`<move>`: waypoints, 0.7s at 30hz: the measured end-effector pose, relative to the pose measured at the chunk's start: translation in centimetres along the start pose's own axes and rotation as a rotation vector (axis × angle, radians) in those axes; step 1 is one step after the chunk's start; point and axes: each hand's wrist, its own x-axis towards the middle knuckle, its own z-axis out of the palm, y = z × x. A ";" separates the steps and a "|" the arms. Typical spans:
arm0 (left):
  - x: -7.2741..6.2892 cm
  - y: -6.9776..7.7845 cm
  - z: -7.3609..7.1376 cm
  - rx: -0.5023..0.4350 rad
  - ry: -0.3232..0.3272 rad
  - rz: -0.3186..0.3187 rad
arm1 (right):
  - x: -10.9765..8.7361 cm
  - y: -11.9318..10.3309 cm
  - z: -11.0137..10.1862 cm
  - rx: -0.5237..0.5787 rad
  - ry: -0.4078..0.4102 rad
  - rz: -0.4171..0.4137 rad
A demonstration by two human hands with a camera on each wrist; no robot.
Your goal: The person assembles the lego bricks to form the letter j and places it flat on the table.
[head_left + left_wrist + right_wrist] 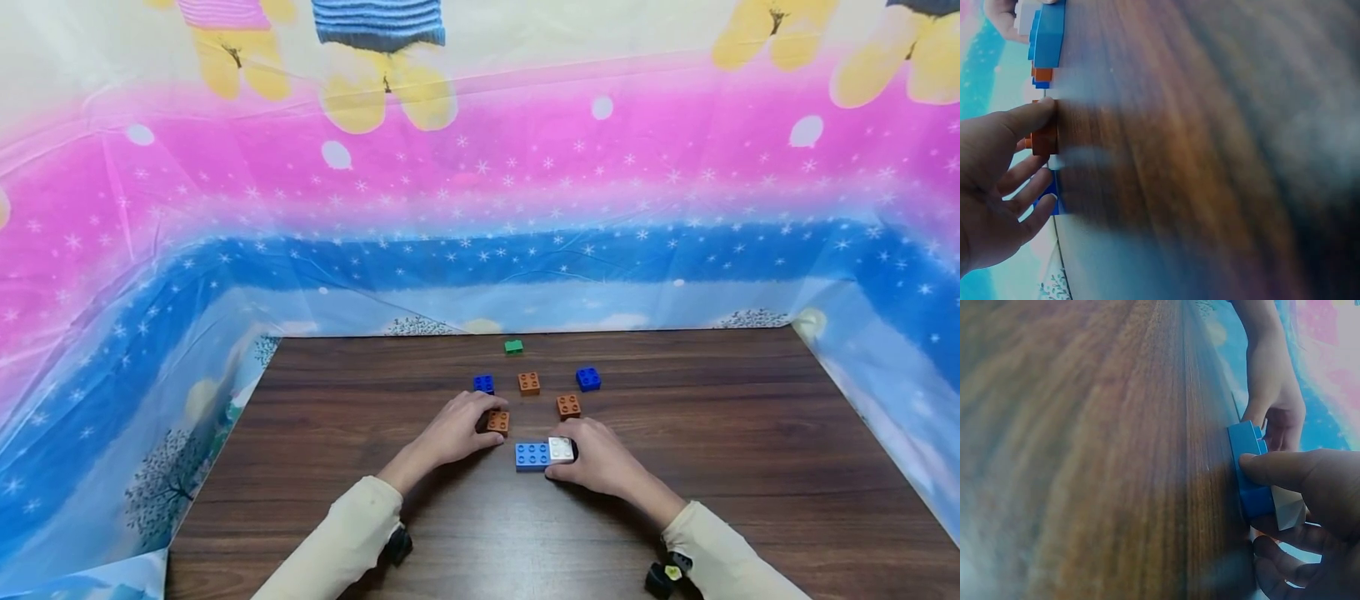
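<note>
My left hand [455, 429] pinches an orange toy building brick [498, 422] between thumb and index finger, its other fingers spread in the left wrist view. Behind that hand lies a dark blue brick [483, 383]. My right hand [597, 456] holds a longer light blue brick [532, 455] with a white brick [560, 449] on top of its right end. In the right wrist view the thumb [1257, 467] presses the side of the light blue brick, and the fingers curl around the far side. A second orange brick [568, 406] sits just beyond the right hand.
Farther back on the brown wooden table [675, 375] are another orange brick [528, 383], a dark blue brick [588, 379] and a small green brick [513, 347]. A printed pink and blue cloth [525, 183] hangs around the table's back and sides.
</note>
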 end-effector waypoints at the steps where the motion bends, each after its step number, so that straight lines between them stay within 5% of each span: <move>1: 0.0 0.0 0.0 -0.001 0.003 0.003 | 0.0 0.0 0.0 -0.001 0.000 0.000; 21: 0.1 -0.5 0.1 0.023 0.033 0.026 | 0.0 0.1 0.0 0.000 0.010 -0.024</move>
